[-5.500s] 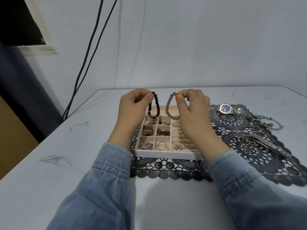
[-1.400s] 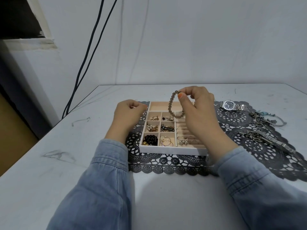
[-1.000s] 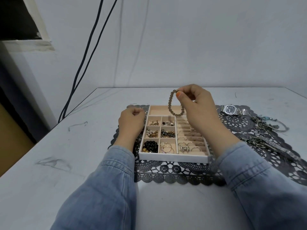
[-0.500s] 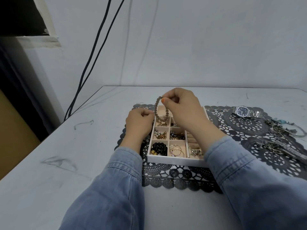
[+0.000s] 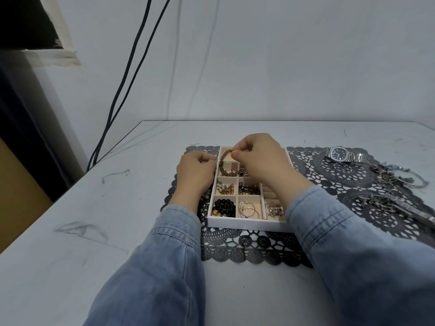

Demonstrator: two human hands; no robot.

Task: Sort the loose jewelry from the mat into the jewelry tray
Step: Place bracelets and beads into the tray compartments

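Right hand [image 5: 257,158] pinching a brown beaded bracelet [image 5: 223,162], its loop draped into the far-left compartments of the jewelry tray [image 5: 247,223]. Left hand [image 5: 195,172] curled against tray's left wall, perhaps gripping it. Wristwatch [image 5: 344,154] on lace mat [image 5: 348,175]; dial lettering unreadable.

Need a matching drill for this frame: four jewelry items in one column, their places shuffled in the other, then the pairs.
Items:
1. black bead bracelet
2. watch
3. brown bead bracelet
4. hoop earrings

Places:
A. on the mat, right of the tray
B. tray's near-left compartment
C. pinched in the right hand, hanging over the tray's far-left part
D. near-row compartment just right of the black beads

Pairs: 1-B, 2-A, 3-C, 4-D
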